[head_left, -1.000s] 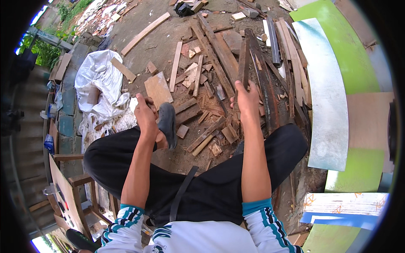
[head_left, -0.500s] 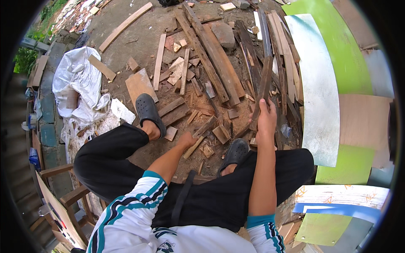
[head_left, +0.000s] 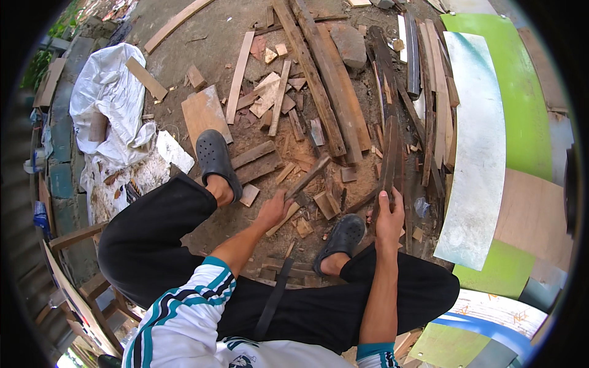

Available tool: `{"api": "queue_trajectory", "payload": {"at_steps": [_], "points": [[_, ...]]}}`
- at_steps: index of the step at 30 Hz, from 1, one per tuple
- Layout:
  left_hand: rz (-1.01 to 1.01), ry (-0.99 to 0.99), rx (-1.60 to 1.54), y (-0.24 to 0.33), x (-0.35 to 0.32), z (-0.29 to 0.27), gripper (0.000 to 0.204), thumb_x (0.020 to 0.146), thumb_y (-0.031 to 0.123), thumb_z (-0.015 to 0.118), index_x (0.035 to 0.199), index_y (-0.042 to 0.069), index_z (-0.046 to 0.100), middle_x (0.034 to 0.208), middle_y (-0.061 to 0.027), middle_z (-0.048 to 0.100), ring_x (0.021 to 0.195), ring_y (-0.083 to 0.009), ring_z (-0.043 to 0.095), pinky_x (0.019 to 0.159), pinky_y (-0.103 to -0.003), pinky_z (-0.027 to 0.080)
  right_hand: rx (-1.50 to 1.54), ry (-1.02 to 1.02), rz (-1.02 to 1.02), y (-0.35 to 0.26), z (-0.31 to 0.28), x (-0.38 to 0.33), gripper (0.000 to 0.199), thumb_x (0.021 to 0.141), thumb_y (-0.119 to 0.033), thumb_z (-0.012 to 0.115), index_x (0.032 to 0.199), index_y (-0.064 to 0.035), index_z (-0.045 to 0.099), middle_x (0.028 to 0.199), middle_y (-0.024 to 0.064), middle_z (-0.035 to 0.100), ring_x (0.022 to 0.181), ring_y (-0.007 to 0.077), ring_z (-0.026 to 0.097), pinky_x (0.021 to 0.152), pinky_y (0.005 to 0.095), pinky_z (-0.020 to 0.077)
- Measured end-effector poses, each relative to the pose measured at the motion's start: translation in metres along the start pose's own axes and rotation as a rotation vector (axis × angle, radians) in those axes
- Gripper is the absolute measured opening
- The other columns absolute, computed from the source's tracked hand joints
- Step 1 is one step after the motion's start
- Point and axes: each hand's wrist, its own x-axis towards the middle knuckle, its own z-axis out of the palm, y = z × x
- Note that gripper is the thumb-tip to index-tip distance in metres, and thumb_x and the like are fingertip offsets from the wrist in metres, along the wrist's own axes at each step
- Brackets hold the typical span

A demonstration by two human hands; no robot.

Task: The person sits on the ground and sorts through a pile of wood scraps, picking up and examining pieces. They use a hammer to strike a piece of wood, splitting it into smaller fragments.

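My left hand [head_left: 274, 210] is closed around one end of a short wood strip [head_left: 308, 175], whose free end points forward and right above the sawdust. My right hand [head_left: 389, 219] grips the near end of a long dark plank [head_left: 390, 153], thumb on top, and the plank reaches away from me over other boards. Just below the strip lie a small wood block [head_left: 326, 205] and a thin light stick [head_left: 283, 219]. Two short boards [head_left: 256, 162] rest beside my left shoe [head_left: 216, 162]. My right shoe [head_left: 342, 237] stands between my hands.
Long beams [head_left: 328, 80] and loose scraps cover the ground ahead. At right, boards [head_left: 437, 92] lie next to a curved white sheet [head_left: 472, 147] and green panels [head_left: 500, 67]. A white sack [head_left: 107, 92] sits at left, near a wooden frame [head_left: 76, 236].
My right hand has drawn back toward me with the dark plank. The strip in my left hand now reaches farther forward and right. The whole view has shifted slightly.
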Motion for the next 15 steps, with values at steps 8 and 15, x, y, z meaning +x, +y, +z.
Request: {"api": "queue_trajectory", "payload": {"at_steps": [8,15], "points": [[-0.021,0.468,-0.034,0.034,0.157,-0.070,0.047,0.093,0.042,0.061,0.104,-0.004,0.059,0.084,-0.0280,0.066,0.081,-0.0468,0.065,0.072,-0.053,0.050,-0.111,-0.041,-0.034,0.002,0.011,0.001,0.051,0.100,-0.029,0.059,0.139,0.0017,0.047,0.084,0.0057,0.056,0.061,0.0111,0.057,0.052,0.0265,0.0455],[-0.266,0.530,0.222,0.017,0.260,-0.099,0.045,0.084,0.030,0.072,0.109,-0.006,0.059,0.106,-0.0258,0.067,0.102,-0.0418,0.061,0.091,-0.049,0.049,-0.236,-0.050,-0.052,-0.001,0.033,-0.011,0.048,0.098,-0.030,0.060,0.136,-0.0017,0.052,0.093,0.0093,0.064,0.070,0.0138,0.061,0.064,0.0300,0.0496]]}}
